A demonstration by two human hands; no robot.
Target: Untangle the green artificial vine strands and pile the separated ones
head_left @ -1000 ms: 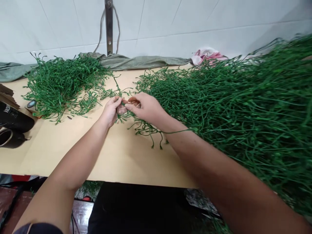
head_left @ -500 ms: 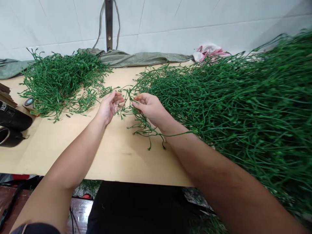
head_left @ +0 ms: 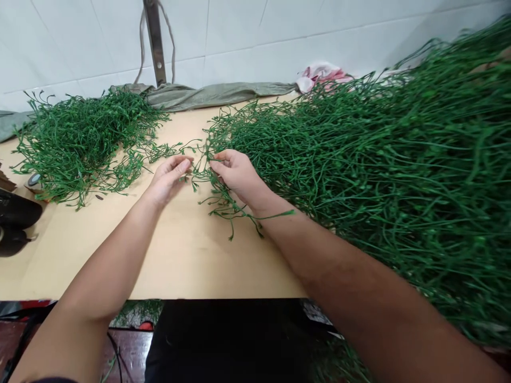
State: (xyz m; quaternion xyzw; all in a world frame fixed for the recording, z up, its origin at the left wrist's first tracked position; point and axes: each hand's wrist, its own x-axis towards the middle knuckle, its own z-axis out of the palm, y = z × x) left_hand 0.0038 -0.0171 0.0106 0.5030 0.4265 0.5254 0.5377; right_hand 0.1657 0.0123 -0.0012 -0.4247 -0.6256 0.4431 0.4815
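Observation:
Thin green plastic-looking stems with small branched tips lie on a pale tabletop. My right hand (head_left: 235, 173) is closed, thumb against fingers, on a green stem at the left edge of the large stem pile (head_left: 359, 154). Just left of it, my left hand (head_left: 170, 178) has its thumb and fingers drawn together beside a few loose stem tips (head_left: 197, 173); what its fingertips hold is too small to make out. Farther left lies a smaller tangled green pile (head_left: 91, 138). One branched stem (head_left: 239, 213) hangs below my right hand and passes by the wrist.
The pale tabletop (head_left: 179, 255) ends at a front edge near my body. Two dark cylindrical containers (head_left: 18, 210) stand at the far left. Along the tiled wall lie a grey-green cloth (head_left: 215, 94) and a pink and white cloth (head_left: 323, 77). A hand (head_left: 505, 56) shows at the right edge.
My left hand has drawn its fingers together and moved slightly left, away from my right hand. The whole view has shifted a little, with the piles sitting farther left.

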